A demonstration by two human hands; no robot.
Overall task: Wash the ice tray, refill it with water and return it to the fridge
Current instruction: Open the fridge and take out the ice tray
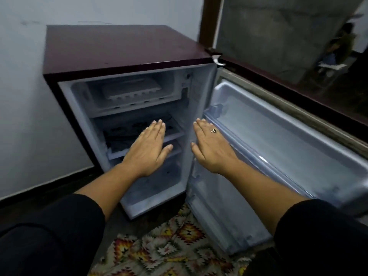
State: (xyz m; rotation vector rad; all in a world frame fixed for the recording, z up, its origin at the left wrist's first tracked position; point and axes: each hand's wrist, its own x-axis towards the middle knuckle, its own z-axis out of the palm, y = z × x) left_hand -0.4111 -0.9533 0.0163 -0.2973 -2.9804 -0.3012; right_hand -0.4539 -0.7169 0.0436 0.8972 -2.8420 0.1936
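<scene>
A small maroon fridge point(123, 48) stands against the wall with its door point(278, 136) swung wide to the right. In the top freezer compartment lies a white ice tray point(130, 90), flat on the compartment floor. My left hand point(148, 148) is stretched out flat, palm down, in front of the middle shelves, well below the tray. My right hand point(211, 146), with a ring on one finger, is also flat and empty, in front of the hinge side between cabinet and door. Neither hand touches the tray.
Wire and glass shelves point(143, 128) sit below the freezer box. White door racks point(258, 156) line the open door. A patterned mat point(175, 244) lies on the dark floor in front. A dark-framed doorway point(278, 36) is behind the door; people sit far beyond it.
</scene>
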